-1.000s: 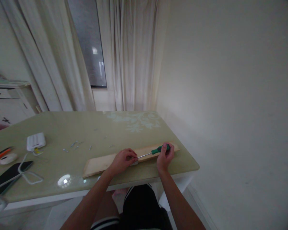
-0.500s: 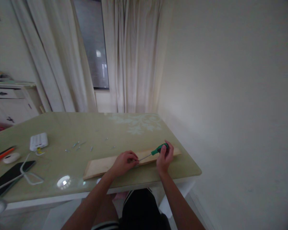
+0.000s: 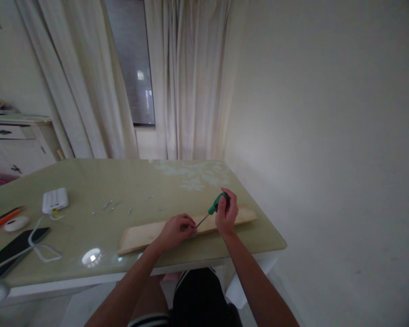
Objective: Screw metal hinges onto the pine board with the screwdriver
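Observation:
A long pale wooden board (image 3: 139, 236) lies near the front edge of the greenish table (image 3: 129, 181). My right hand (image 3: 226, 213) is closed round the green handle of a screwdriver (image 3: 214, 208), whose shaft slants down and left to the board. My left hand (image 3: 176, 229) rests on the board with its fingers pinched at the screwdriver's tip; what it pinches is too small to make out.
Several small screws (image 3: 109, 207) lie scattered behind the board. At the left are a white power bank (image 3: 55, 200), a white cable (image 3: 37, 247), a dark phone (image 3: 15, 250), a white round thing (image 3: 16, 223) and an orange pen (image 3: 2, 219). A wall stands close on the right.
My right hand has moved left and lifted the screwdriver handle, so the shaft now stands steeper. My left hand has stayed at the tip on the board.

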A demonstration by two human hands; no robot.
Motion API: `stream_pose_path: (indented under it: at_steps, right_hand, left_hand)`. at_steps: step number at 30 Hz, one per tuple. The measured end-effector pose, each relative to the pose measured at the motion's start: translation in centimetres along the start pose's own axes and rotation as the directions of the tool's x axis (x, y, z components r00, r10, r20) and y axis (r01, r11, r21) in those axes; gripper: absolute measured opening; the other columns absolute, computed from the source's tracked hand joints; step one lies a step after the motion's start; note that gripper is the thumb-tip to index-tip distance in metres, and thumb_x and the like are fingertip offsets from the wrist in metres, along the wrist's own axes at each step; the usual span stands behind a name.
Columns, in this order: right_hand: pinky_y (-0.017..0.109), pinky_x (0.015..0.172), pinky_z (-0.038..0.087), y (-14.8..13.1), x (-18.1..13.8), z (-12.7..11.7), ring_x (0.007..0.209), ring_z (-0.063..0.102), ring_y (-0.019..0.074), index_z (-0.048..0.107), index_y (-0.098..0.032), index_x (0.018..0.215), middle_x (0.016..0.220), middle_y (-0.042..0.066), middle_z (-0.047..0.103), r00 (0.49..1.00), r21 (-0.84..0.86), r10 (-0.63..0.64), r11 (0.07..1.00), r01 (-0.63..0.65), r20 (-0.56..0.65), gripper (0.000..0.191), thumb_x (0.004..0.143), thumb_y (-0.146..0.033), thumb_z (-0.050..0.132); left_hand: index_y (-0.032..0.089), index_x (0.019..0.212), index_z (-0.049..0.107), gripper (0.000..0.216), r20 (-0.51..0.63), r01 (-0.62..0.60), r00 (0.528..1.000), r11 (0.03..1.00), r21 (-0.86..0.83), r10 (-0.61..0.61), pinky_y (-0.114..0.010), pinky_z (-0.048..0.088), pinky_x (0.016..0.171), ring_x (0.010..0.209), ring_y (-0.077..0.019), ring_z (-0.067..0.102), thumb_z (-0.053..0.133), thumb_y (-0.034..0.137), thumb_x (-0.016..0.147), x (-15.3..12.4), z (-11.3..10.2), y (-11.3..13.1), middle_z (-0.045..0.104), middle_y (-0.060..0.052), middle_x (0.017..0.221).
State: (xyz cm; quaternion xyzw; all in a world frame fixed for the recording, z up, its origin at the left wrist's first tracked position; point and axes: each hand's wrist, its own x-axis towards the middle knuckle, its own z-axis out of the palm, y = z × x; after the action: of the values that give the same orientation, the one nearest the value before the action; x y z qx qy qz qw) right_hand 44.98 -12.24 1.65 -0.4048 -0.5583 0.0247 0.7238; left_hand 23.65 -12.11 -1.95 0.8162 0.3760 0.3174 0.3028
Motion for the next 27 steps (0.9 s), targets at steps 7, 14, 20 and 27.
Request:
stream_pose_path:
  at_steps: [7, 14, 20, 27]
  right_hand:
    - [0.03, 0.071, 0.058, -0.8, 0.2, 0.1, 0.078, 0.068, 0.0157, 0.065, -0.025, 0.127, 0.098, 0.005, 0.071, 0.978, -0.003, -0.162, 0.987, 0.163, 0.13, 0.026, 0.107, -0.035, 0.052]
    - [0.029, 0.069, 0.058, -1.4, 0.6, 0.2, 0.074, 0.066, 0.0145, 0.065, -0.023, 0.127, 0.095, 0.004, 0.069, 0.97, 0.014, -0.183, 0.983, 0.183, 0.159, 0.026, 0.106, -0.035, 0.053]
    - [0.029, 0.069, 0.058, -1.3, 0.5, 0.3, 0.078, 0.068, 0.0149, 0.065, -0.024, 0.129, 0.102, 0.006, 0.071, 0.96, 0.024, -0.182, 0.983, 0.181, 0.213, 0.027, 0.107, -0.033, 0.052]
    - [0.028, 0.077, 0.057, -2.8, 2.1, 0.9, 0.089, 0.069, 0.0158, 0.064, -0.025, 0.134, 0.11, 0.007, 0.071, 0.885, 0.032, -0.169, 0.984, 0.173, 0.433, 0.031, 0.11, -0.036, 0.049]
  left_hand:
    - [0.025, 0.092, 0.084, 0.019, -0.007, 0.004, 1.0, 1.0, -0.004, -0.004, -0.029, 0.052, 0.086, 0.093, -0.0196, 0.071, 0.072, 0.039, 0.093, 0.1, 0.2, -0.1, 0.077, -0.006, 0.104]
    - [0.024, 0.094, 0.084, 0.02, -0.001, 0.014, 1.0, 1.0, -0.001, -0.014, -0.028, 0.052, 0.083, 0.092, -0.02, 0.071, 0.072, 0.04, 0.092, 0.0, 0.1, 0.2, 0.077, -0.007, 0.105]
    - [0.024, 0.091, 0.083, 0.019, 0.011, 0.015, 1.0, 0.998, -0.056, -0.014, -0.028, 0.053, 0.083, 0.092, -0.0199, 0.071, 0.072, 0.039, 0.092, 0.2, 0.1, 0.0, 0.076, -0.007, 0.104]
    - [0.024, 0.087, 0.083, 0.016, 0.016, 0.014, 1.0, 0.999, -0.037, -0.014, -0.029, 0.053, 0.085, 0.093, -0.0207, 0.07, 0.073, 0.035, 0.092, 0.3, 0.1, 0.0, 0.076, -0.007, 0.103]
